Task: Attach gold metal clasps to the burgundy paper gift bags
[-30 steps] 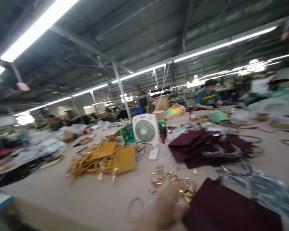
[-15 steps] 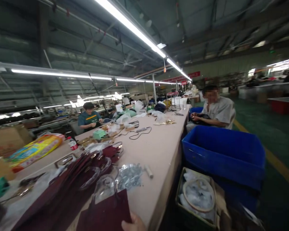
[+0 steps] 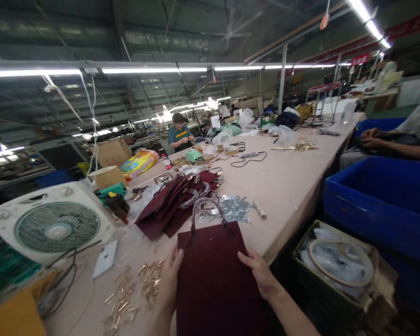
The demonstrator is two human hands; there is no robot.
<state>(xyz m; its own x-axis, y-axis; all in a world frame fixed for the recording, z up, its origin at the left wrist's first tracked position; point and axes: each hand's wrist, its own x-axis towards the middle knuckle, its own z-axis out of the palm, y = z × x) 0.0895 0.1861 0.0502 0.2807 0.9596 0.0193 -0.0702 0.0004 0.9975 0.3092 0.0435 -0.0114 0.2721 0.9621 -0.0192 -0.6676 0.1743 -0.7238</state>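
Maroon and flat-faced, the bag (image 3: 213, 275) is held between the left hand (image 3: 170, 273) and right hand (image 3: 259, 270), each pinching a side edge below the top corners. It looks light and fairly stiff; the sides seem the safest hold, sparing the plastic-wrapped handle (image 3: 207, 201). Gold fittings (image 3: 151, 281) lie left on the table (image 3: 252, 179), maroon bags (image 3: 166, 205) beyond.

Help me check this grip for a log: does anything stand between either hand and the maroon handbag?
Nothing visible does. The left hand and right hand hold the maroon handbag directly, at opposite side edges. The gold-coloured metal pieces lie beyond the left hand's outer side.
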